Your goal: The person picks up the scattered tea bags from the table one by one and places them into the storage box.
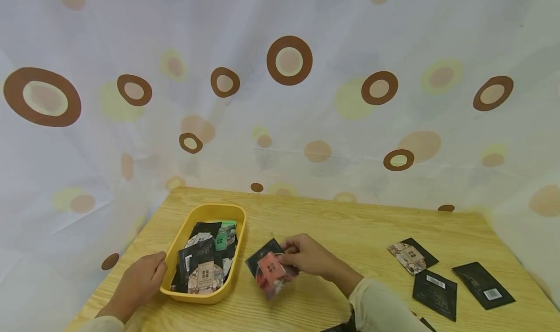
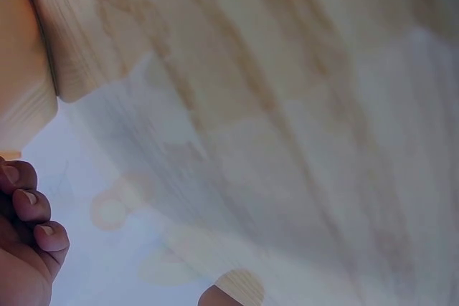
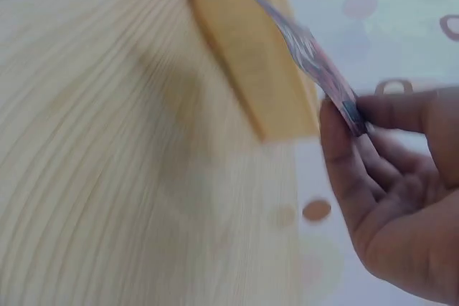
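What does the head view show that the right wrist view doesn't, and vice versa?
Only the head view: packets inside the yellow bin, and the reddish-labelled front of the held packet.

Only the right wrist view: that packet nearly edge-on, the right hand's palm side, and a bluish patch in the top left corner, too cropped to identify.

Both: right hand, held packet, yellow bin, wooden tabletop, spotted cloth.

Head looks forward, down; wrists close; head, right share tub (image 1: 199,299).
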`<state>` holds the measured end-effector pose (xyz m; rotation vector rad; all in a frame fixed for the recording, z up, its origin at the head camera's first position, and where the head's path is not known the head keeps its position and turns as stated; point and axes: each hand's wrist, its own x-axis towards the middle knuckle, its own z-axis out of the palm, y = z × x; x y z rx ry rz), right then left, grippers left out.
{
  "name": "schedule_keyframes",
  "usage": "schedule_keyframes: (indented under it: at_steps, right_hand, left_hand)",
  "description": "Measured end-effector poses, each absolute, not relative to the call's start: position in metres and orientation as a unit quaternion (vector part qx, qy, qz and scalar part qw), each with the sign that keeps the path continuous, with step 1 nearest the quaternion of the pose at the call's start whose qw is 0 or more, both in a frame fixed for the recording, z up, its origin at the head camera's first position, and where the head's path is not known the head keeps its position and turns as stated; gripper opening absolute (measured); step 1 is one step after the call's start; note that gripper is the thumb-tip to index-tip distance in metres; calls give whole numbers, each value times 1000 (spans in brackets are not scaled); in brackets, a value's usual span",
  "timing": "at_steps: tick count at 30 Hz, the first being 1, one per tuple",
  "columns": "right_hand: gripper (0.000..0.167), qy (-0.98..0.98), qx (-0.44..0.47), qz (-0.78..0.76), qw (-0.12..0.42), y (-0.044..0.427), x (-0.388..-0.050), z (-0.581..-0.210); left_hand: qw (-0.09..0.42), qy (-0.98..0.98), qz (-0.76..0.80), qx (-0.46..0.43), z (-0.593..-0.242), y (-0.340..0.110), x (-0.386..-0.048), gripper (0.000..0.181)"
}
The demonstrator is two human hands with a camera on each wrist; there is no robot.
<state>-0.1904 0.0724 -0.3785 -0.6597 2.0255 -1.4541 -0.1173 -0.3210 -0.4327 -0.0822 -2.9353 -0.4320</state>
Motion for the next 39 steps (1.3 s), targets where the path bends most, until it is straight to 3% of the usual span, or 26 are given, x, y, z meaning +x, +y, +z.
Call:
schedule_keyframes:
  at_steps: [5, 10, 13, 14, 16, 17, 18, 19, 23, 24, 28, 35, 39]
  right_hand:
    - [29, 755, -148, -597, 228, 19, -195, -376]
    - [40, 734, -108, -633, 221, -26, -193, -380]
    - [38, 727, -104, -645, 211, -44, -193, -387]
    - [30, 728, -103, -646, 206, -48, -193, -389]
    - [35, 731, -101, -646, 197, -54, -194, -392]
    - [22, 733, -102, -644, 194, -55, -195, -393]
    - [29, 740, -103, -637, 189, -55, -195, -392]
    - [38, 744, -107, -633, 185, -55, -195, -391]
    - [34, 747, -153, -619, 186, -44, -195, -384]
    - [46, 757, -169, -605, 180, -38, -193, -383]
    - [48, 785, -238, -544, 177, -8, -184, -377]
    - [33, 780, -344, -467, 234, 56, -148, -377]
    - [31, 778, -470, -348, 229, 78, -132, -396]
  left_hand:
    - [82, -985, -148, -25, -435, -320, -116, 29]
    - [65, -986, -149, -15, -437, -318, -117, 28]
    - [62, -987, -147, -11, -437, -315, -118, 28]
    - [62, -987, -149, -12, -437, -315, -118, 28]
    - [65, -986, -150, -17, -438, -313, -119, 28]
    - [66, -986, -151, -19, -438, -312, -119, 29]
    - [68, -986, -152, -22, -438, -312, -119, 29]
    - [71, -985, -155, -24, -438, -311, -119, 29]
    - [79, -985, -154, -24, -439, -311, -119, 30]
    - [80, -985, -153, -22, -439, -312, -119, 29]
    - [79, -985, -153, -21, -435, -313, -119, 29]
    - [93, -984, -147, -30, -434, -318, -117, 31]
    - [98, -984, -144, -31, -435, -321, -115, 32]
